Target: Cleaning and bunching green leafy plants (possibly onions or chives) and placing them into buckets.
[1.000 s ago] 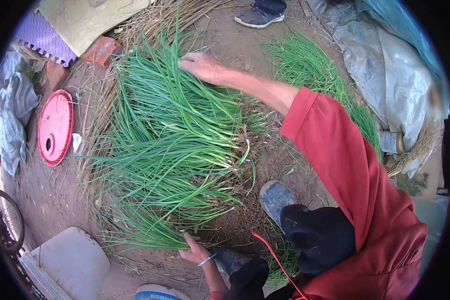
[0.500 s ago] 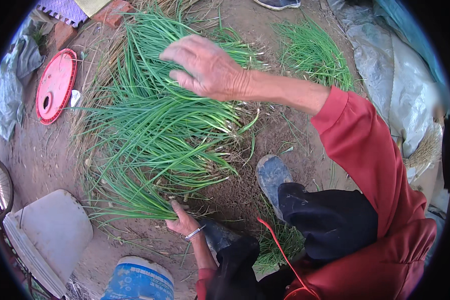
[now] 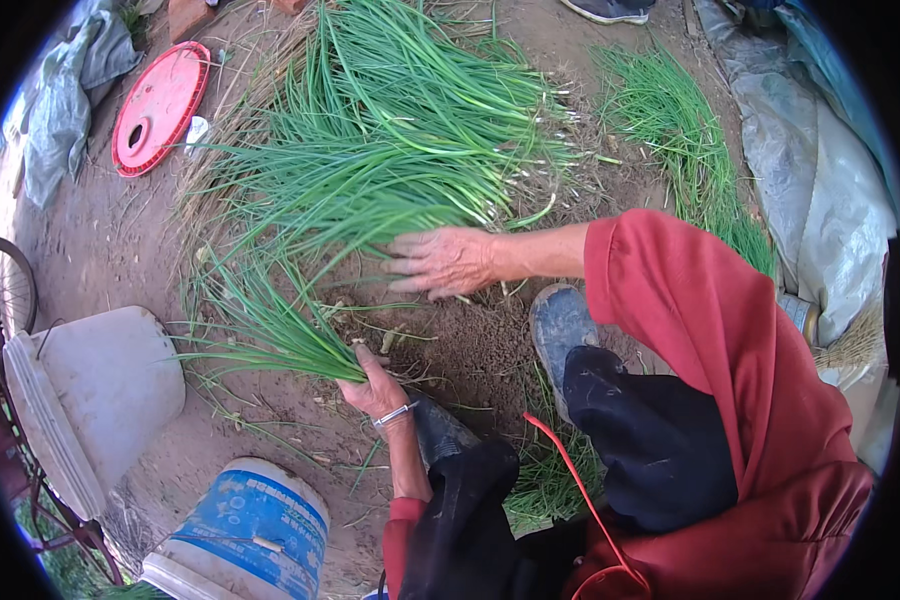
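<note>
My left hand (image 3: 375, 388), with a bracelet at its wrist, is closed around the root end of a bunch of scallions (image 3: 280, 335); their long green leaves fan out to the left, low over the ground. My right hand (image 3: 440, 262) has its fingers stretched out, slightly blurred, at the near edge of a large scallion pile (image 3: 410, 130). Nothing shows in its grasp; whether the fingertips touch leaves or soil, I cannot tell. The pile's leaves point left, and its white root ends lie to the right.
A smaller heap of thin green plants (image 3: 670, 120) lies at the far right beside plastic sheeting (image 3: 820, 160). At the left are a red lid (image 3: 160, 110), a white bucket (image 3: 115, 385) and a blue-and-white bucket (image 3: 255, 530). A red cord (image 3: 570, 470) hangs before my knees.
My right hand has come down from above the pile to its near edge. More bare soil shows between pile and bunch. The left hand keeps its hold; the whole view has shifted.
</note>
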### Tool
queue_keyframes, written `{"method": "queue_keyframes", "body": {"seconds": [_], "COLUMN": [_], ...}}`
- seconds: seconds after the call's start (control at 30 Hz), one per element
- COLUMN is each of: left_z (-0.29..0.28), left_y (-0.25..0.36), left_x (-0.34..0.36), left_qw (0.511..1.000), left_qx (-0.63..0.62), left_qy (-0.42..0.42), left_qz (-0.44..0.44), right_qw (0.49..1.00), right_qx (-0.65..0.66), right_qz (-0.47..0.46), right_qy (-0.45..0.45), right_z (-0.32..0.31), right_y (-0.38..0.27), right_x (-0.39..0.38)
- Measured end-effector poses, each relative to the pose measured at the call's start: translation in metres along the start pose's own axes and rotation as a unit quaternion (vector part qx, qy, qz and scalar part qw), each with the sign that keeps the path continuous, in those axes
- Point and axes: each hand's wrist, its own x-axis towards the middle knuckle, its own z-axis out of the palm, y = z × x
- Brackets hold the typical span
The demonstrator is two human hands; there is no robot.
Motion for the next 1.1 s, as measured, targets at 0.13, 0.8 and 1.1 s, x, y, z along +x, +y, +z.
{"method": "queue_keyframes", "body": {"seconds": [0.13,0.8,1.1], "left_z": [0.002,-0.008,-0.014], "left_y": [-0.001,-0.04,-0.021], "left_x": [-0.003,0.014,0.018], "left_qw": [1.0,0.996,0.98], "left_qx": [0.013,-0.027,-0.142], "left_qy": [-0.009,-0.003,-0.129], "left_qz": [0.003,0.081,-0.052], "right_qw": [0.997,0.969,0.884], "right_qx": [-0.061,0.055,0.082], "right_qz": [0.048,0.241,0.457], "right_qy": [0.006,-0.001,0.045], "right_z": [-0.01,-0.145,-0.215], "right_y": [0.054,-0.004,-0.111], "right_x": [-0.037,-0.081,-0.225]}}
